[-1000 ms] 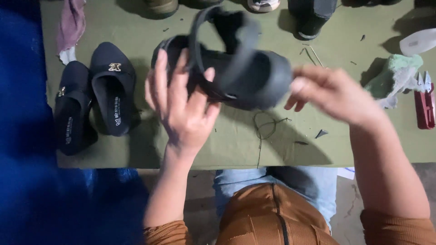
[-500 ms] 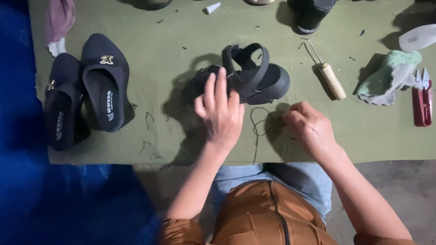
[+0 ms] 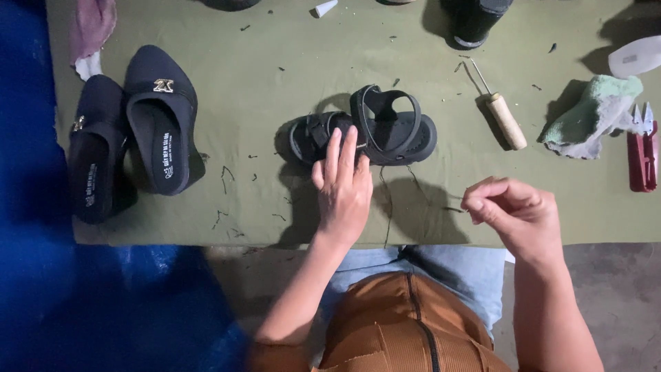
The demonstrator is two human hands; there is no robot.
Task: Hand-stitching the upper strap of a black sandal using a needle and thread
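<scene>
Olive-green cloth (image 3: 275,62) covers our low worktable, speckled with thread ends, and the black strappy sandal (image 3: 375,134) lies near its middle, sole down, heel strap standing up. Our left hand (image 3: 343,189) rests flat and open against the sandal's near edge, fingers spread and reaching onto the front straps, holding nothing. Our right hand (image 3: 516,210) hangs just above the cloth to the right, well apart from the sandal, thumb and forefinger pinched tight; we judge they grip a needle or the end of the dark thread (image 3: 385,200) that trails from the sandal toward us, though the thing in the pinch is too small to tell.

For stitching this well, we think the left hand should press the sole firmly so the sandal cannot slide, while the right draws the thread straight and taut without snagging the straps.

Farther out, a wooden-handled awl (image 3: 501,117) lies right of the sandal, then a green rag (image 3: 591,114) and red snips (image 3: 642,148). At the left sits a pair of dark slip-on shoes (image 3: 134,141) with gold ornaments, and a pink cloth (image 3: 93,24) lies beyond them.
</scene>
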